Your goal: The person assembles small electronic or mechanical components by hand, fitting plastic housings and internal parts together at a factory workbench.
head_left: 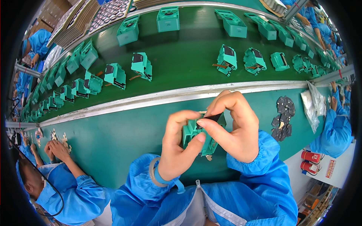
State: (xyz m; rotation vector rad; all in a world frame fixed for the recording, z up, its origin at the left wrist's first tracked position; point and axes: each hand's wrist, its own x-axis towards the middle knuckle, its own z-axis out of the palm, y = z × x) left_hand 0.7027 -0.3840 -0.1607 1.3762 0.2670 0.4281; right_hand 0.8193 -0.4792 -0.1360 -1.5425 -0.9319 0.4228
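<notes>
In front of my chest, my left hand (177, 148) grips a green plastic housing (187, 133) by its left side, thumb at the front. My right hand (237, 128) pinches a thin black piece (212, 118) between thumb and fingers, at the top of the housing. That piece meets or overlaps the housing's upper face; my fingers hide where they join. A small tan tab (209, 158) pokes out below the housing. To the right on the bench lies a pile of flat black pieces (283, 116).
Beyond a metal rail (151, 101), a dark green belt (181, 56) carries rows of green housings (142, 67). A clear plastic bag (313, 105) lies right. Co-workers in blue sit at left (71, 188) and right (332, 132). Red fire extinguishers (310, 162) stand lower right.
</notes>
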